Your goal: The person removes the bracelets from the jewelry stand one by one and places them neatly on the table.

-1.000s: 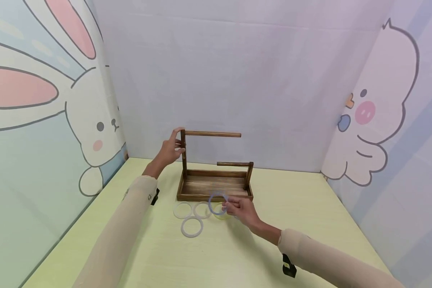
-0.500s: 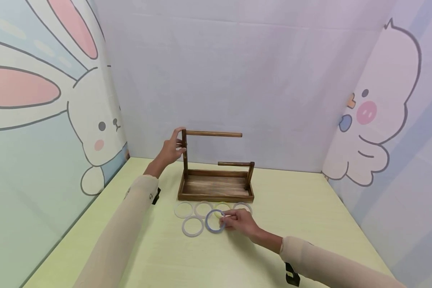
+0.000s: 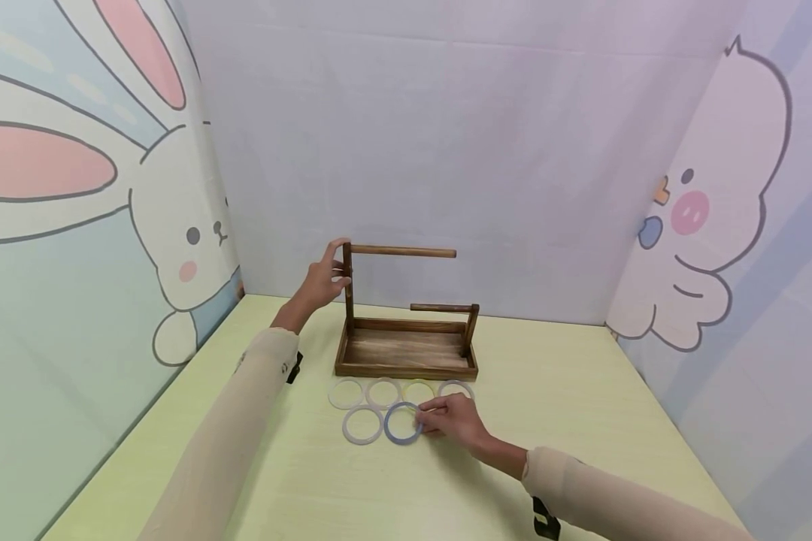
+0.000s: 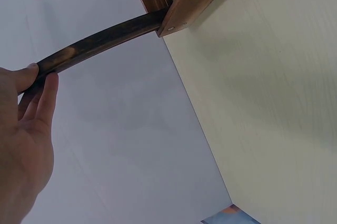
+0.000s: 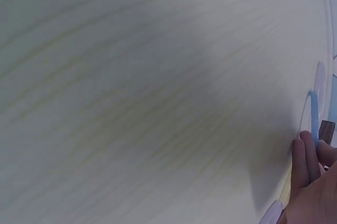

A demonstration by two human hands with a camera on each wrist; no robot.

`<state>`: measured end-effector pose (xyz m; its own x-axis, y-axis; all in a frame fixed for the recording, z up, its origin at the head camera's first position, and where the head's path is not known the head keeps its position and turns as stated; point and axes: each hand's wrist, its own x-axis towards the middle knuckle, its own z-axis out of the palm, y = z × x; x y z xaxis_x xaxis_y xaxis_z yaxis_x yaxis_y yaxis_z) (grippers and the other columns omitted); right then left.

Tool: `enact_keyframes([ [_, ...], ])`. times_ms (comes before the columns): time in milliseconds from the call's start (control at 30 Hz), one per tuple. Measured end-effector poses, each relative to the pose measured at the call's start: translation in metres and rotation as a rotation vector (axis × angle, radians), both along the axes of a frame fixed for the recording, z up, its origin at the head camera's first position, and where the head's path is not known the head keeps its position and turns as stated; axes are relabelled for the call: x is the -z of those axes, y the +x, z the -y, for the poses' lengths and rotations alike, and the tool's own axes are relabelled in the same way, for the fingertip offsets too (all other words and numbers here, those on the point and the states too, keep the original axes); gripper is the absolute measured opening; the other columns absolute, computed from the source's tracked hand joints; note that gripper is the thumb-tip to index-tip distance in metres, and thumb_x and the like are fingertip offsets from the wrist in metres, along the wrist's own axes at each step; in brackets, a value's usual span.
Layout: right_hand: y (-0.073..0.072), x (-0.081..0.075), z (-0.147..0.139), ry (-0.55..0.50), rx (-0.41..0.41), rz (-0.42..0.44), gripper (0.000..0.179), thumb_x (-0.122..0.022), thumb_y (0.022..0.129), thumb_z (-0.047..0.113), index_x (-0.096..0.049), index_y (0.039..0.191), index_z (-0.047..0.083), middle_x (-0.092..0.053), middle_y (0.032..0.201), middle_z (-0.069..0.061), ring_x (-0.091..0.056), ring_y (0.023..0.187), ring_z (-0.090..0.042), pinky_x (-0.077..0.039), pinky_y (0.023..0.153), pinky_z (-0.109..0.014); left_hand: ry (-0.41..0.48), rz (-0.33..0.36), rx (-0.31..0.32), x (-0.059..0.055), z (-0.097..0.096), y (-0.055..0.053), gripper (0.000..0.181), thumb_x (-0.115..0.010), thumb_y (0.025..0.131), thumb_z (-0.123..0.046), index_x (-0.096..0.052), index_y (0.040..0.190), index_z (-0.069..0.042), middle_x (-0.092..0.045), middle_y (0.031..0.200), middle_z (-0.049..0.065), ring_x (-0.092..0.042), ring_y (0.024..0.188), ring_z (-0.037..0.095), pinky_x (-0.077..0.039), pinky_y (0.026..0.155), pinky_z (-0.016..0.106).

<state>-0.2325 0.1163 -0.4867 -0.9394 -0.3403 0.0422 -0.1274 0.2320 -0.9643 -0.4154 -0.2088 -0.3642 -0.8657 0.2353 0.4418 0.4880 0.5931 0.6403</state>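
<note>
A dark wooden stand has a tray base, a tall left post with a long bar and a short right post with a shorter bar. My left hand grips the tall post near its top; the left wrist view shows thumb and fingers round the post. In front of the tray my right hand pinches the right edge of a blue ring, which lies low over the table. The same blue ring shows between fingers and thumb in the right wrist view.
Several pale rings lie before the tray: a whitish ring, a pinkish ring, a yellow ring, a lilac ring and a pale purple ring. A cloth backdrop stands behind the table.
My right hand has brought the blue ring down and toward me, from in front of the tray's edge to beside the pale purple ring. The left hand keeps its grip on the post.
</note>
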Motion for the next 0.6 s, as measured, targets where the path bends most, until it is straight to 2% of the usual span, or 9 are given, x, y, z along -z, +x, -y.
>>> enact_keyframes([
  [133, 0.001, 0.003, 0.000, 0.016, 0.051, -0.052, 0.015, -0.078, 0.092, 0.002, -0.077, 0.098, -0.011, -0.076, 0.084, -0.023, -0.077, 0.074, -0.036, -0.064, 0.065, -0.036, 0.001, 0.002, 0.001, 0.000, 0.000, 0.000, 0.081, -0.064, 0.099, 0.006, -0.021, 0.160, -0.026, -0.065, 0.126, 0.030, -0.064, 0.123, 0.046, -0.056, 0.098, 0.057],
  [267, 0.000, 0.005, 0.000, 0.030, 0.097, -0.047, 0.010, -0.081, 0.089, 0.004, -0.080, 0.092, -0.006, -0.076, 0.078, -0.019, -0.078, 0.069, -0.029, -0.063, 0.062, -0.032, -0.003, -0.004, 0.002, -0.001, 0.000, 0.001, 0.081, -0.065, 0.099, 0.007, -0.021, 0.161, -0.024, -0.066, 0.126, 0.030, -0.064, 0.122, 0.046, -0.056, 0.097, 0.058],
  [600, -0.004, 0.012, -0.002, 0.064, 0.112, -0.058, 0.010, -0.085, 0.086, 0.007, -0.081, 0.087, -0.002, -0.076, 0.072, -0.012, -0.075, 0.060, -0.018, -0.062, 0.057, -0.028, -0.009, -0.017, 0.003, -0.001, 0.001, 0.003, 0.081, -0.065, 0.099, 0.006, -0.022, 0.160, -0.023, -0.066, 0.125, 0.030, -0.065, 0.121, 0.046, -0.056, 0.096, 0.057],
])
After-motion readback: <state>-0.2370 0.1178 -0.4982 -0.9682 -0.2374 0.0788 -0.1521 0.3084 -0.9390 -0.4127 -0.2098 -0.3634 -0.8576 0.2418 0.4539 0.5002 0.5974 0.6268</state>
